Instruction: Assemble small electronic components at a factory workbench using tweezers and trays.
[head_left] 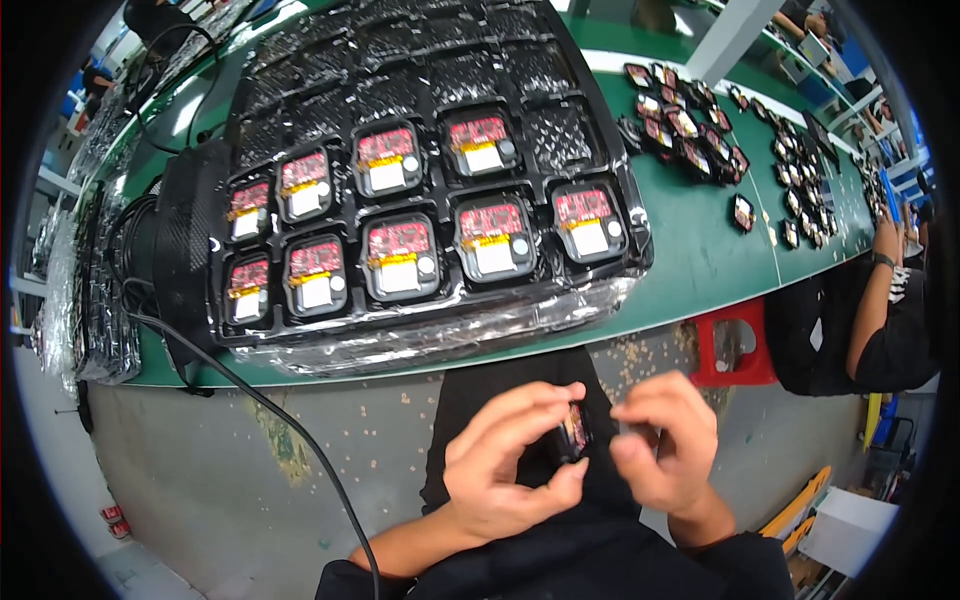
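My left hand (505, 465) grips a small black device housing (573, 430) by its edges, thumb below and fingers above. The housing stands tilted, and a reddish circuit board shows inside it. Just to its right, apart from it, my right hand (668, 445) is curled with thumb and fingertips close together. Something greyish seems to sit between them, too blurred to name. Both hands are over my lap, in front of the bench. On the bench, a black moulded tray (637, 205) holds two rows of similar housings (400, 258) with red boards, yellow strips and white blocks.
Plastic-wrapped trays (420, 345) are stacked beneath the top one. Piles of housings (690, 130) lie on the green bench (690, 255) at right. A black cable (290, 425) hangs at left. A red stool (722, 345) and a seated person (860, 320) are on the right.
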